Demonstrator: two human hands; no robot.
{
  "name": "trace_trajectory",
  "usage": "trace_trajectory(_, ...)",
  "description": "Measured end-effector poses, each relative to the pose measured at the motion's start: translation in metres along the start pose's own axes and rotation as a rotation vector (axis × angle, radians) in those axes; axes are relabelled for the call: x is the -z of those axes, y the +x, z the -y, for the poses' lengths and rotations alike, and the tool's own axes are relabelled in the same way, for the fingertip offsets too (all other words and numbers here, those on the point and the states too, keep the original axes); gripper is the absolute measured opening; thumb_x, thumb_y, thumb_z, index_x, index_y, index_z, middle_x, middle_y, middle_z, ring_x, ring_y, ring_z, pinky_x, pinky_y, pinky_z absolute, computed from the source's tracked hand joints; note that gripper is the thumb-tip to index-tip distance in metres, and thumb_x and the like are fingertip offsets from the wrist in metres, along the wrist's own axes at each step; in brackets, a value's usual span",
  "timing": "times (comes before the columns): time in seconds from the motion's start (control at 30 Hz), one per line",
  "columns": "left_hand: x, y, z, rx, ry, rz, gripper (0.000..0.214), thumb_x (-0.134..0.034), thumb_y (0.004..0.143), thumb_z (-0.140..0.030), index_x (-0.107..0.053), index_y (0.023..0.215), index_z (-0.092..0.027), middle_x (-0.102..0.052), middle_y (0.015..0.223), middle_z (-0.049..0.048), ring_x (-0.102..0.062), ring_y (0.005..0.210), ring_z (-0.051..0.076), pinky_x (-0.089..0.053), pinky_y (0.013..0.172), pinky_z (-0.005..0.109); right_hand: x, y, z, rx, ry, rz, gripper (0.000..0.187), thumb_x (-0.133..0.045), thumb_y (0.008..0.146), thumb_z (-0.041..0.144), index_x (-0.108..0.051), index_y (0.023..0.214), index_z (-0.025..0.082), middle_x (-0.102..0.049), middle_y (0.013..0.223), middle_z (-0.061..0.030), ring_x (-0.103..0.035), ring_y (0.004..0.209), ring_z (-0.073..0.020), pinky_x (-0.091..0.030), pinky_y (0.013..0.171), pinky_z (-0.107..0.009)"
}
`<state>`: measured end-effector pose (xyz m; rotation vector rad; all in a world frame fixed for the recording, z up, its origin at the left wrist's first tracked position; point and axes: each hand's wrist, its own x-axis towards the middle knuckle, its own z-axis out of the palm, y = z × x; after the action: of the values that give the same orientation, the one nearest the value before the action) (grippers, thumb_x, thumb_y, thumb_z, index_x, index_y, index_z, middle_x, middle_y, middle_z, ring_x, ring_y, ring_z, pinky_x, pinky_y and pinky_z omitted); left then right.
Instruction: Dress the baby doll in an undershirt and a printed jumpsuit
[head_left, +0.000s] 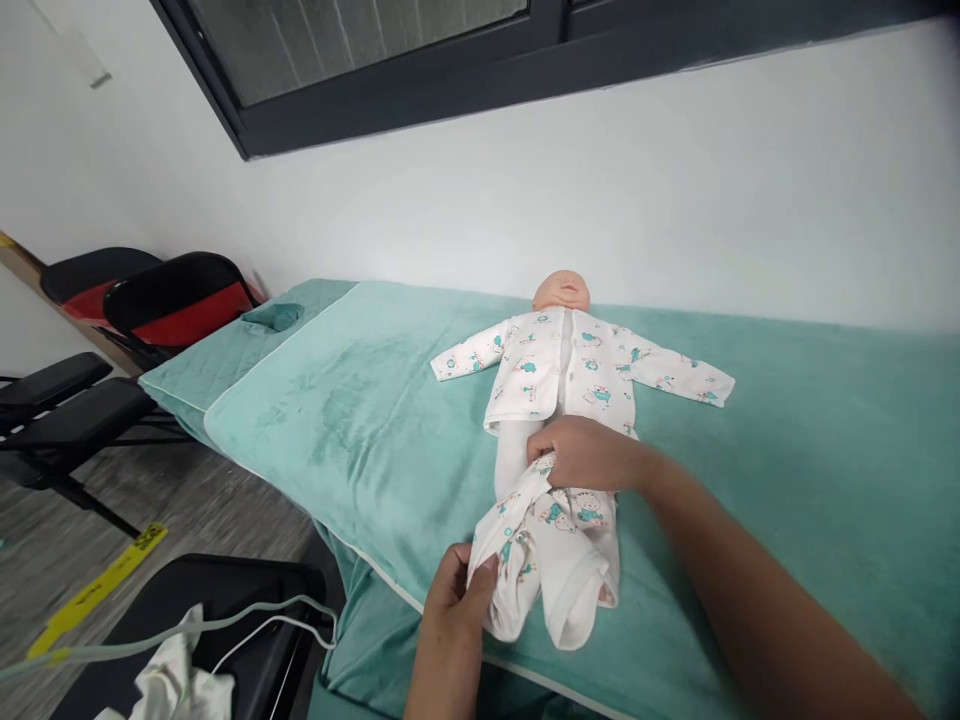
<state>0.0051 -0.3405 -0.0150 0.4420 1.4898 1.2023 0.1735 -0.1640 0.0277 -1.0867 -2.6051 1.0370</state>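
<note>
A baby doll [562, 291] lies on its back on a teal towel-covered table [345, 410]. It wears a white printed top [570, 365] with the sleeves spread out. White printed trousers [559, 560] cover its lower half, bunched around the legs. My right hand [581, 452] is closed on the trousers' waistband at the doll's hips. My left hand [454, 590] pinches the cloth at the left trouser leg near the table's front edge.
Black and red folding chairs [176, 300] stand at the left beyond the table's end. A black seat [240, 620] below holds white cloth [176, 685] and a pale cable. A yellow tape strip [97, 590] marks the floor. White wall and dark window frame lie behind.
</note>
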Motion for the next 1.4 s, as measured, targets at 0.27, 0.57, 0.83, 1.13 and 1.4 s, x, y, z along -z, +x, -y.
trace_trajectory(0.27, 0.006, 0.006, 0.002, 0.001, 0.091, 0.069, 0.047, -0.074, 0.065, -0.063, -0.059, 0.073, -0.019, -0.055, 0.062, -0.0017, -0.044, 0.057, 0.011, -0.029, 0.052, 0.022, 0.001, -0.003, -0.001, -0.001, -0.025, 0.014, 0.010, -0.056, 0.063, 0.016, -0.062, 0.068, 0.022, -0.067, 0.077, 0.0014, -0.055, 0.070, -0.0166, -0.034, 0.061, -0.028)
trace_trajectory(0.57, -0.020, 0.017, -0.012, -0.184, 0.057, 0.047, 0.042, -0.064, 0.077, -0.061, -0.060, 0.087, -0.021, -0.056, 0.069, -0.0026, -0.046, 0.062, 0.013, -0.037, 0.057, 0.023, 0.006, -0.004, -0.001, 0.053, 0.164, 0.008, 0.009, -0.058, 0.079, 0.028, -0.061, 0.076, 0.020, -0.065, 0.080, 0.0014, -0.056, 0.076, -0.0174, -0.038, 0.065, -0.027)
trace_trajectory(0.83, -0.027, 0.041, -0.017, -0.472, 0.129, -0.021, 0.034, -0.053, 0.088, -0.054, -0.061, 0.092, -0.021, -0.066, 0.091, 0.0034, -0.057, 0.089, 0.019, -0.043, 0.081, 0.027, 0.010, -0.006, -0.002, 0.031, 0.181, 0.075, 0.038, -0.074, 0.071, 0.054, -0.060, 0.079, 0.020, -0.063, 0.081, 0.0024, -0.055, 0.075, -0.0163, -0.035, 0.063, -0.026)
trace_trajectory(1.13, -0.030, 0.087, -0.042, -0.447, 0.047, 0.090, 0.044, -0.065, 0.077, -0.061, -0.053, 0.073, -0.019, -0.054, 0.067, -0.0022, -0.048, 0.065, 0.014, -0.041, 0.062, 0.025, 0.007, -0.006, 0.000, -0.010, 0.176, 0.082, 0.045, -0.073, 0.070, 0.060, -0.067, 0.091, 0.021, -0.070, 0.092, -0.0012, -0.062, 0.085, -0.0237, -0.041, 0.069, -0.030)
trace_trajectory(1.4, -0.050, 0.143, -0.064, -0.554, 0.194, 0.225, 0.044, -0.061, 0.079, -0.057, -0.047, 0.064, -0.018, -0.045, 0.062, -0.0042, -0.040, 0.061, 0.010, -0.036, 0.057, 0.023, 0.012, -0.007, 0.005, -0.047, 0.223, 0.144, 0.051, -0.066, 0.076, 0.064, -0.068, 0.105, 0.023, -0.071, 0.111, -0.0028, -0.064, 0.100, -0.0284, -0.046, 0.079, -0.032)
